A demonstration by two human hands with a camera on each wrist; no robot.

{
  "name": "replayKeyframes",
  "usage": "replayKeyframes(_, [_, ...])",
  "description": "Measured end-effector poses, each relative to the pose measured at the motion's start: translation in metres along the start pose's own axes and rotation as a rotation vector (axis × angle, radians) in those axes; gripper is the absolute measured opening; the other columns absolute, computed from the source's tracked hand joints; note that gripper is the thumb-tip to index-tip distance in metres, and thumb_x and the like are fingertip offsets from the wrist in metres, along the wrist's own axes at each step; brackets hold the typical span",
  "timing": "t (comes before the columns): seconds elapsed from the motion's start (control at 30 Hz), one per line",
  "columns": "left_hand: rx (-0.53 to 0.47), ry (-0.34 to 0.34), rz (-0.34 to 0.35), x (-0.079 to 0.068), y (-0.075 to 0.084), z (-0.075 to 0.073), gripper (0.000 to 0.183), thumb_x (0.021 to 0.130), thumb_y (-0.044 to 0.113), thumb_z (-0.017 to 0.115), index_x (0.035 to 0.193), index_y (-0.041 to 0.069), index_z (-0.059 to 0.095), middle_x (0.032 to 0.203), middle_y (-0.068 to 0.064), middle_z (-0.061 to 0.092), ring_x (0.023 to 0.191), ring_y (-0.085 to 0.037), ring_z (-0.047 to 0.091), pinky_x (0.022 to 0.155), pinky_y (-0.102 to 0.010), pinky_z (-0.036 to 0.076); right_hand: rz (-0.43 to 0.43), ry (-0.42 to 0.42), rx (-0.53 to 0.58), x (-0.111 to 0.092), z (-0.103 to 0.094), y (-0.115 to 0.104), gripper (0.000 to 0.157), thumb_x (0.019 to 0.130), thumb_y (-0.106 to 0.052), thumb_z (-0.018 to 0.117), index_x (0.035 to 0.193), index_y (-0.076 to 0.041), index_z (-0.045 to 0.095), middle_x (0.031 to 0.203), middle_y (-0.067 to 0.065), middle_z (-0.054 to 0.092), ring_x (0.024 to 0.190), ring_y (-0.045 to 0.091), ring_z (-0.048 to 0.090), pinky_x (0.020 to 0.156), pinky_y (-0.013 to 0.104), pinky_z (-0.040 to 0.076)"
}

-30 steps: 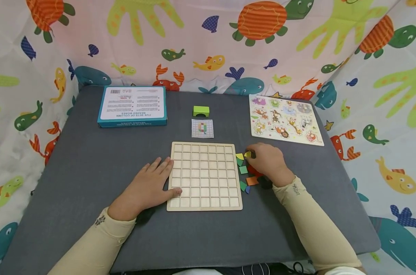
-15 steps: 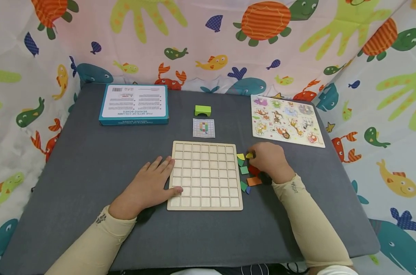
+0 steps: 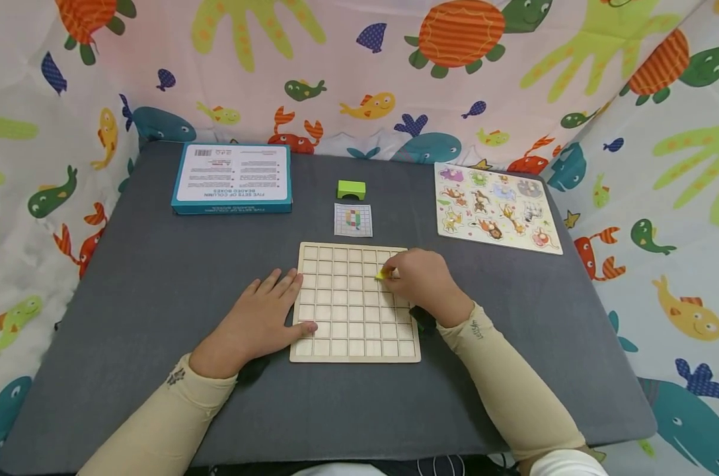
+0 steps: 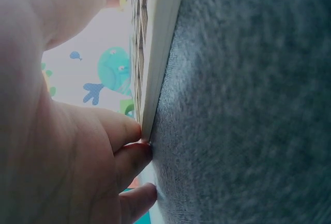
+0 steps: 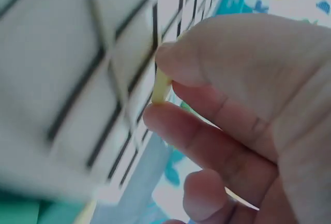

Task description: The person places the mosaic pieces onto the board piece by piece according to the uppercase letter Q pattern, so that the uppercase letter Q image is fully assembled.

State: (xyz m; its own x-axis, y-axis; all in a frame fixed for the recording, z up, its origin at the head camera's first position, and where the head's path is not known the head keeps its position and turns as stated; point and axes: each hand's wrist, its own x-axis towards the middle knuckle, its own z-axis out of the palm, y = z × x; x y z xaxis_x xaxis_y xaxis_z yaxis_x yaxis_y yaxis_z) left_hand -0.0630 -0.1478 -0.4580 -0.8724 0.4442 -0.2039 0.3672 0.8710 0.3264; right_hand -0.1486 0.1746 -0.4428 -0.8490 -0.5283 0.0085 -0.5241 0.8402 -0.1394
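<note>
A wooden grid board (image 3: pixel 347 328) lies in the middle of the grey table. My left hand (image 3: pixel 249 330) rests at its left side with fingers spread; the thumb lies over the frame, and in the left wrist view fingertips (image 4: pixel 135 131) touch the board's edge. Over the upper right cells, my right hand (image 3: pixel 425 281) pinches a small yellow piece (image 5: pixel 161 87) between thumb and finger. In the right wrist view the piece stands edge-on, close to the grid. Whether it touches a cell, I cannot tell. The hand and forearm hide most of the loose coloured pieces right of the board.
Behind the board lie a printed pattern card (image 3: pixel 353 221) and a green arch block (image 3: pixel 351 190). A blue box (image 3: pixel 231 177) sits at the back left, an animal picture board (image 3: pixel 498 210) at the back right. A patterned cloth (image 3: pixel 359 73) hangs behind the table.
My right hand has moved left from the loose pieces to over the board, carrying the yellow piece. My left hand has stayed in place.
</note>
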Motion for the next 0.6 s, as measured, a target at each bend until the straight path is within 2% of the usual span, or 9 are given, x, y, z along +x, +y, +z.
replayKeyframes(0.23, [0.017,-0.003,-0.012,0.0,-0.002,0.002,0.099,0.102,0.069,0.057,0.169,0.003,0.027,0.173,-0.017,0.027,0.159,-0.043,0.024,0.124,-0.066,0.022,-0.151,0.052,-0.019,0.023,0.009,-0.031,0.006,0.094,-0.025,0.084,0.099,-0.023,0.088,0.094,-0.008,0.08,0.08,0.015,0.071,0.06,0.034,0.056])
replayKeyframes(0.43, [0.028,0.0,-0.012,0.0,-0.002,0.002,0.1,0.101,0.07,0.057,0.169,0.003,0.028,0.173,-0.017,0.028,0.159,-0.043,0.024,0.124,-0.065,0.022,-0.184,0.045,-0.032,0.042,0.012,-0.047,0.01,0.099,-0.021,0.078,0.096,-0.026,0.087,0.094,-0.009,0.079,0.081,0.016,0.071,0.064,0.036,0.058])
replayKeyframes(0.6, [0.019,-0.009,-0.015,0.0,-0.002,0.001,0.1,0.101,0.07,0.058,0.169,0.003,0.027,0.174,-0.016,0.026,0.159,-0.043,0.023,0.124,-0.065,0.021,-0.195,-0.002,-0.063,0.051,0.012,-0.054,0.013,0.101,-0.021,0.077,0.097,-0.028,0.087,0.104,-0.008,0.078,0.095,0.02,0.071,0.077,0.039,0.06])
